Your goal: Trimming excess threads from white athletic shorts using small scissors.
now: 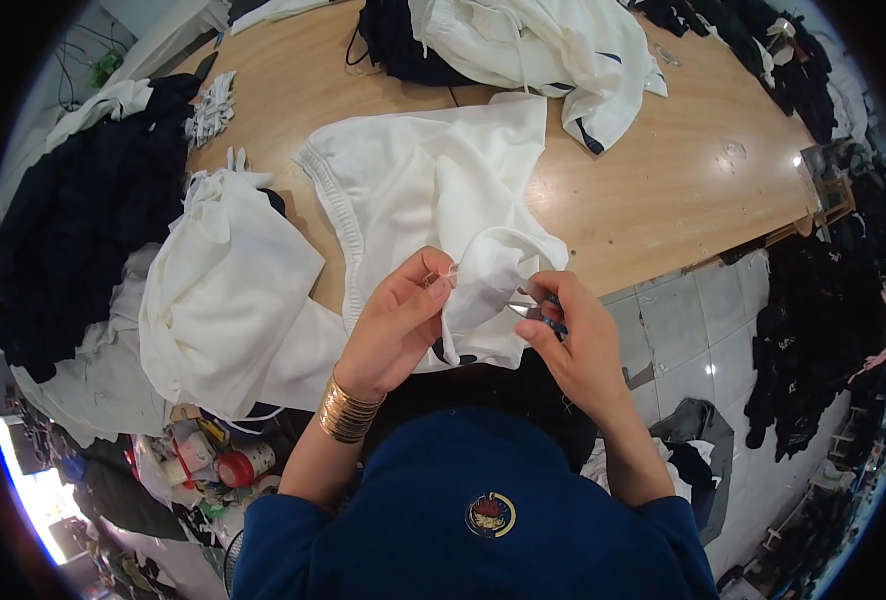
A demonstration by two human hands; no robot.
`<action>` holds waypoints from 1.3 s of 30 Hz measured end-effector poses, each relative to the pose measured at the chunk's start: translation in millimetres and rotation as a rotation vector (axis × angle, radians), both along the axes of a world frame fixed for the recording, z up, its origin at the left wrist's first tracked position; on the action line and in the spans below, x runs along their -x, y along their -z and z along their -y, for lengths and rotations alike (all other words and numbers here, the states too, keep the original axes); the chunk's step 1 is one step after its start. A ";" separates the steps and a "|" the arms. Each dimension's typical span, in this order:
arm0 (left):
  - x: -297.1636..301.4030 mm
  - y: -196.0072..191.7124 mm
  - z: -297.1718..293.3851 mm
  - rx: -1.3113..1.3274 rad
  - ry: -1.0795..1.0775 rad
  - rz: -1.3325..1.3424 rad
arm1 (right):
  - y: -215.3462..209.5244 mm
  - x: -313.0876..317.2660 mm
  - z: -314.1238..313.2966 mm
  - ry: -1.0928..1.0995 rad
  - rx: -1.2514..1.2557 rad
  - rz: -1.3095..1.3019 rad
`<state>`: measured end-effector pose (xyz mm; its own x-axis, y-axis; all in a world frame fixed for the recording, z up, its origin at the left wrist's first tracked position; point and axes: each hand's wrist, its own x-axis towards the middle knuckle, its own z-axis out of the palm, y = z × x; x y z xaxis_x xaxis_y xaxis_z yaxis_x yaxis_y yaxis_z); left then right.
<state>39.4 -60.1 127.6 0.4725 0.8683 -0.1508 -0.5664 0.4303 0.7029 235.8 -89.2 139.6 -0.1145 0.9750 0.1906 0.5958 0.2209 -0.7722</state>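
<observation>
White trousers or shorts [403, 170] with a gathered elastic waistband lie across the table's near edge, one part bunched up between my hands. My left hand [391, 318], with gold bangles at the wrist, is closed in a pinch. Fine white thread [450, 272] shows at its fingertips, beside the fold of cloth. In my right hand [588, 345] is a pair of small thread snips [526, 309], blades pointing left against the bunched cloth. The fingers partly hide the snips' handles.
Another bunched white garment [228, 290] lies to the left, beside a dark pile of clothes [93, 220]. White and navy garments [523, 45] are heaped at the far side of the wooden table [683, 190]. White cloth strips [213, 108] sit near the far left edge.
</observation>
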 end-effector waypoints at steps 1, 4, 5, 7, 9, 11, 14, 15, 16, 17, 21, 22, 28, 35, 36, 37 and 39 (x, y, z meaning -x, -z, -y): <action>0.4 -0.3 0.5 0.005 0.008 0.041 | 5.2 1.4 -0.2 -0.002 -0.018 -0.064; 0.6 1.1 0.7 -0.022 0.039 0.140 | 6.0 1.8 -0.3 -0.023 -0.091 -0.039; 0.9 1.4 1.2 -0.022 0.038 0.140 | 5.1 1.8 -0.2 -0.042 -0.146 0.049; 1.3 2.0 2.5 -0.039 0.063 0.167 | 4.6 2.9 -0.3 -0.025 -0.141 0.084; 1.9 4.0 3.9 -0.054 0.074 0.173 | 3.9 4.6 -0.6 -0.008 -0.138 0.117; 2.6 7.4 3.4 -0.061 0.088 0.184 | 3.7 6.6 -1.7 0.023 -0.191 0.152; 2.6 8.6 4.0 -0.059 0.108 0.230 | 5.3 8.4 -1.8 0.043 -0.265 0.184; 2.0 7.9 4.6 -0.065 0.102 0.211 | 4.2 9.2 -0.8 0.045 -0.265 0.185; 1.8 7.3 5.3 -0.072 0.094 0.191 | 2.6 10.4 0.1 0.041 -0.224 0.187; 1.4 6.4 5.9 -0.072 0.093 0.190 | 1.4 11.5 0.7 0.038 -0.184 0.189; 0.2 5.8 6.4 -0.092 0.099 0.154 | -0.9 14.3 0.7 0.030 -0.197 0.198; 0.1 6.3 6.0 -0.111 0.105 0.146 | -0.5 14.5 0.2 0.035 -0.207 0.197; 0.8 7.6 6.9 -0.118 0.111 0.084 | -1.0 15.6 -0.9 0.045 -0.208 0.198; 3.6 13.2 8.8 -0.136 0.141 0.080 | 1.9 15.3 0.3 0.062 -0.152 0.198; 3.9 13.2 8.9 -0.165 0.157 0.067 | 3.9 14.4 0.2 0.062 -0.151 0.197; 4.1 13.6 8.8 -0.194 0.174 0.055 | 7.3 12.3 -0.5 0.053 -0.160 0.158; 7.4 5.7 6.9 -0.193 0.159 -0.129 | 5.9 3.7 -1.9 0.044 -0.165 0.120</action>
